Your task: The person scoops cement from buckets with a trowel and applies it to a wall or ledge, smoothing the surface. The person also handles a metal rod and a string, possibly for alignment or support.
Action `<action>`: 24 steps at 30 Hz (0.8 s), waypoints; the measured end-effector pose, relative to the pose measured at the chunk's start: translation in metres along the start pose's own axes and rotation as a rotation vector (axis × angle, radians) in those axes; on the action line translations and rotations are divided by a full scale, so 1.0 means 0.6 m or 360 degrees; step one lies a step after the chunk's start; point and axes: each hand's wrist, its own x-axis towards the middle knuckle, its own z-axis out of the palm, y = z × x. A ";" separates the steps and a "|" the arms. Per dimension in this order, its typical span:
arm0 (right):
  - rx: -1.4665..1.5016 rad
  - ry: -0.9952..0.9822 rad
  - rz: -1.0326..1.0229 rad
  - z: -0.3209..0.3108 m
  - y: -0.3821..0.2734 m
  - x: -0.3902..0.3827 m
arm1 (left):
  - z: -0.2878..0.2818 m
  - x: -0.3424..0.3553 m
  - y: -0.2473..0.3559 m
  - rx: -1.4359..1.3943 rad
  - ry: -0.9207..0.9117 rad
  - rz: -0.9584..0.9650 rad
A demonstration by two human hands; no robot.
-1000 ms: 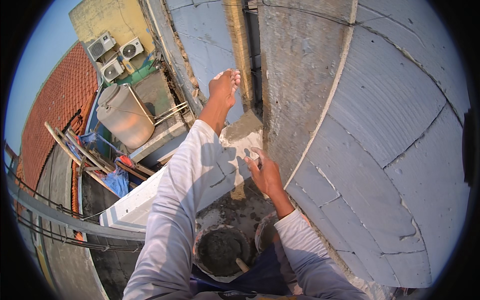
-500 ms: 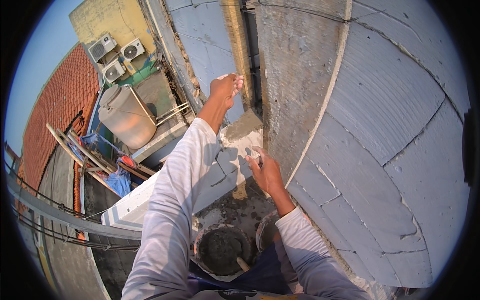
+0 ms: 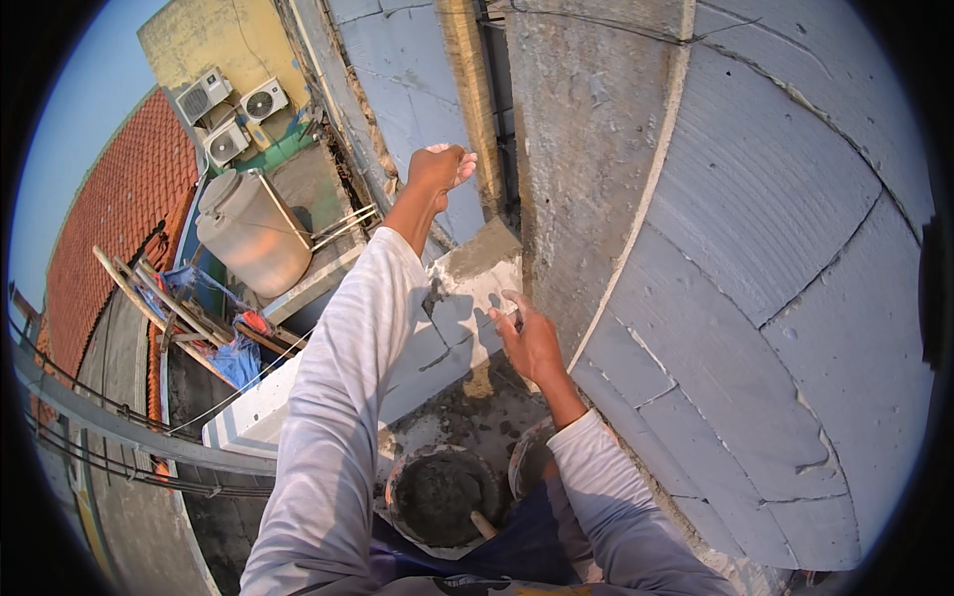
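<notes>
My left hand (image 3: 437, 171) is raised in front of a bluish-grey block wall, fingers curled closed; whatever is in them, if anything, is hidden. My right hand (image 3: 530, 343) is lower, beside the low white block wall (image 3: 437, 350), its thumb and fingers apart with nothing seen between them. Wet-looking grey mortar (image 3: 483, 250) covers the far end of that low wall, next to a rough concrete column (image 3: 586, 149). A thin pale string (image 3: 243, 389) runs up from the left and passes behind my left sleeve.
A bucket of grey mortar (image 3: 442, 494) with a handle sticking out stands below me, beside a second bucket (image 3: 532, 459). The tall block wall (image 3: 755, 298) rises on the right. At left are a metal beam (image 3: 129, 422), cables, a water tank (image 3: 253, 233) and a tiled roof (image 3: 119, 214).
My left hand has shifted slightly left, still closed. More of the string shows, and it looks straighter. My right hand has hardly moved.
</notes>
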 end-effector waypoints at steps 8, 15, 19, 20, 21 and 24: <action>-0.0019 -0.0014 0.0026 0.006 0.002 0.003 | 0.012 -0.032 -0.037 -0.0605 -0.0067 0.0227; 0.0020 -0.0020 0.0056 0.003 -0.002 0.001 | 0.016 -0.013 -0.012 -0.0460 0.0143 0.0071; -0.0005 -0.0011 0.0048 -0.002 -0.002 0.001 | 0.032 -0.018 -0.005 -0.0356 0.0129 0.0037; -0.0024 -0.0014 0.0054 -0.003 -0.004 0.001 | 0.036 -0.021 -0.004 -0.0336 0.0119 0.0044; -0.0039 -0.0019 0.0058 -0.003 -0.009 0.000 | 0.038 -0.021 -0.004 -0.0313 0.0112 0.0053; -0.0018 -0.0029 0.0068 0.000 -0.007 0.001 | 0.045 -0.025 -0.007 -0.0255 0.0074 0.0036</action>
